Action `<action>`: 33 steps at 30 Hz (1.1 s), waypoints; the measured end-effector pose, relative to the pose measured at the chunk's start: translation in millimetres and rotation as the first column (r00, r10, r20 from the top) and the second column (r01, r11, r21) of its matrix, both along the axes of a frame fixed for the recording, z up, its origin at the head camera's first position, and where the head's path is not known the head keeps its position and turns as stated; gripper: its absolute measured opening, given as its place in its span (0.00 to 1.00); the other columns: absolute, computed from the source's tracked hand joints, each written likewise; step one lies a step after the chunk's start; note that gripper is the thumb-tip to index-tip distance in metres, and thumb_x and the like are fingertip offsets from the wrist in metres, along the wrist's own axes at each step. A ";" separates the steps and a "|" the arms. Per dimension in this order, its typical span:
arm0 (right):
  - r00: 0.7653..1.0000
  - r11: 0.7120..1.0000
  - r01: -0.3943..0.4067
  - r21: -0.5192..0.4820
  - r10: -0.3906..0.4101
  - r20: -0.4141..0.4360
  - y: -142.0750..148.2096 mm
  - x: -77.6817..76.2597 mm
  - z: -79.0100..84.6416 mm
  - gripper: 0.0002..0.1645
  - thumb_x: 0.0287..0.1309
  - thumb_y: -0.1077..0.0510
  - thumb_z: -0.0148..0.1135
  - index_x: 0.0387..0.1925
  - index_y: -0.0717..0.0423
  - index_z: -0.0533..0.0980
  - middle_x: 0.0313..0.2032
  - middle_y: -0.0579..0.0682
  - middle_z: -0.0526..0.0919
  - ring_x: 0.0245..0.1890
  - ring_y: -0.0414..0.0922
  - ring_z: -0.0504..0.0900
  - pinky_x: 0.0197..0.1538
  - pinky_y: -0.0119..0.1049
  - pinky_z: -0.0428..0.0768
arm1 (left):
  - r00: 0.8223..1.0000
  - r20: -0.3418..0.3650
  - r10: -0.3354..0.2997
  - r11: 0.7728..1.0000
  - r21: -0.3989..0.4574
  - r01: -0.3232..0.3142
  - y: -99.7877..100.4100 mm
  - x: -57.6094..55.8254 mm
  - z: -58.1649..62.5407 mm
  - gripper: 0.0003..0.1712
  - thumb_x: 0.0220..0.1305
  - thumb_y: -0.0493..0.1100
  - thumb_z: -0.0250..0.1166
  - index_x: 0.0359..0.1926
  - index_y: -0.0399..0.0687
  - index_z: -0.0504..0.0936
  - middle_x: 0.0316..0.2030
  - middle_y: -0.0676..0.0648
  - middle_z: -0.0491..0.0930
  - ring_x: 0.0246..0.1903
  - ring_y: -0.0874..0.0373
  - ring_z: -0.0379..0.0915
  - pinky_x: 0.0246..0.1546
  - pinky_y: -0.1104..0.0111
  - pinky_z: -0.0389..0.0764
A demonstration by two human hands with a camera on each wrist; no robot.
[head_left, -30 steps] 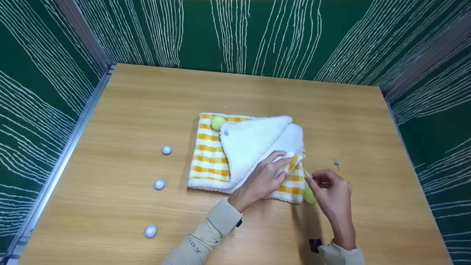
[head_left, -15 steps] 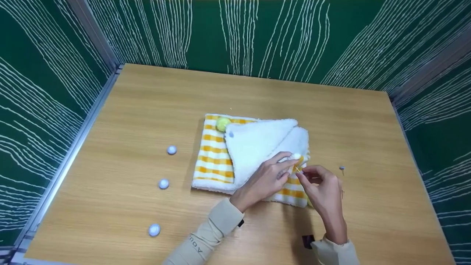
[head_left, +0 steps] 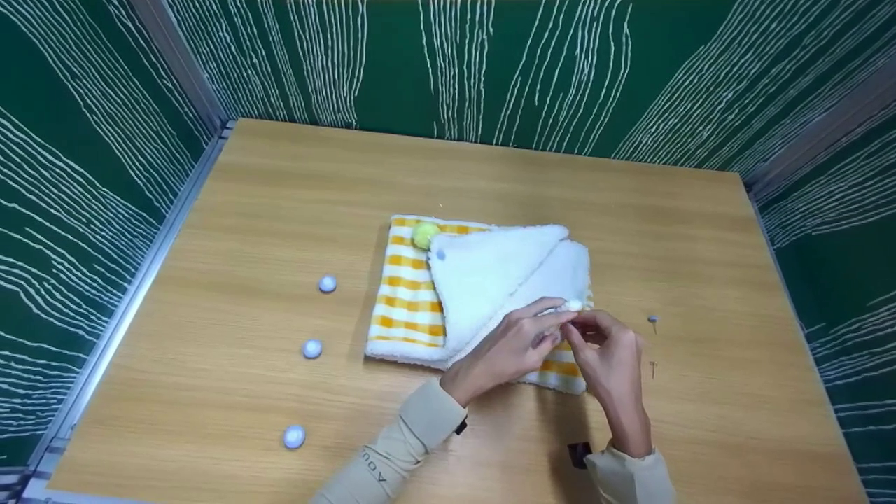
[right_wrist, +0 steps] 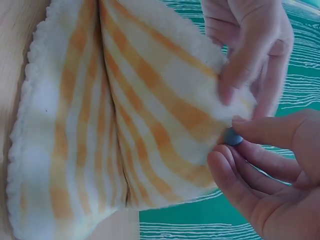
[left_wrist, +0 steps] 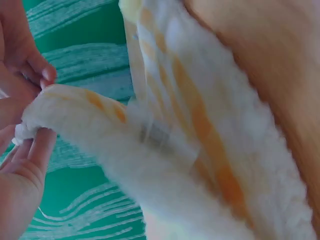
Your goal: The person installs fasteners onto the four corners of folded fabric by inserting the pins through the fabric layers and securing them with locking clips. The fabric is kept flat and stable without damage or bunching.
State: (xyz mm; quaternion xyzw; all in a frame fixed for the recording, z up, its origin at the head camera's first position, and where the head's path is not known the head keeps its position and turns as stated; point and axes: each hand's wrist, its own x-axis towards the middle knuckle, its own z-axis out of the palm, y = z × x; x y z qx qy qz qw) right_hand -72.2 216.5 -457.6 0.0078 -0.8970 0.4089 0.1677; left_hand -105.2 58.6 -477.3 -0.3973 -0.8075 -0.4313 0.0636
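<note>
A folded cloth [head_left: 409, 294], yellow-checked on one side and white fleece on the other, lies on the table with a corner of its top layer turned back. My left hand [head_left: 507, 350] pinches a lifted corner of it between thumb and fingers. My right hand [head_left: 612, 371] meets the left at that corner. In the right wrist view its thumb and fingertips pinch a pin by its round blue head [right_wrist: 232, 136], pressed against the checked side; the shaft is hidden. A small blue dot [head_left: 440, 255] marks the fleece flap.
Three pale blue round caps [head_left: 312, 348] stand in a loose column left of the cloth. A yellow-green fuzzy ball [head_left: 425, 235] sits at its far left corner. To the right lie a blue-headed pin [head_left: 653, 320] and another small pin [head_left: 653, 369]. Green walls enclose the wooden table [head_left: 336, 175].
My right hand has moved left with the pin, from beside the cloth up to the corner in my left hand. The pin's shaft, visible before, is now hidden. The head view has shifted slightly.
</note>
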 end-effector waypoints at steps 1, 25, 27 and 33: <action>1.000 1.000 -0.001 -0.002 0.001 -0.002 -0.4 -0.4 -0.7 0.08 0.50 0.67 0.68 0.34 0.67 0.82 0.32 0.57 0.85 0.31 0.49 0.84 0.34 0.18 0.76 | 1.000 0.009 -0.007 1.000 0.002 0.007 0.0 0.3 -0.3 0.21 0.67 0.34 0.55 0.61 0.42 0.74 0.60 0.45 0.70 0.32 0.68 0.69 0.38 0.85 0.68; 0.998 0.992 -0.010 -0.122 0.002 -0.070 -2.1 5.5 -12.8 0.13 0.47 0.76 0.64 0.36 0.64 0.79 0.35 0.59 0.84 0.33 0.49 0.83 0.35 0.19 0.77 | 0.995 -0.098 0.032 0.996 -0.082 -0.040 -1.1 19.8 4.4 0.20 0.61 0.32 0.58 0.53 0.52 0.82 0.59 0.50 0.71 0.30 0.69 0.67 0.26 0.85 0.64; 0.998 0.991 -0.002 -0.136 -0.008 -0.068 -2.4 6.1 -12.6 0.12 0.47 0.76 0.64 0.35 0.65 0.78 0.35 0.59 0.84 0.34 0.49 0.83 0.36 0.20 0.77 | 0.993 -0.105 0.048 0.996 -0.075 -0.056 -4.1 22.2 5.2 0.21 0.60 0.32 0.59 0.53 0.52 0.81 0.59 0.50 0.71 0.25 0.70 0.64 0.23 0.85 0.63; 0.997 0.986 0.012 -0.166 -0.025 -0.075 -0.8 7.2 -12.5 0.10 0.47 0.77 0.64 0.32 0.66 0.77 0.34 0.57 0.84 0.34 0.43 0.82 0.37 0.23 0.79 | 0.976 -0.176 0.132 0.989 -0.051 -0.142 -18.5 28.8 8.7 0.21 0.58 0.32 0.60 0.51 0.53 0.82 0.53 0.50 0.74 0.32 0.70 0.70 0.22 0.85 0.64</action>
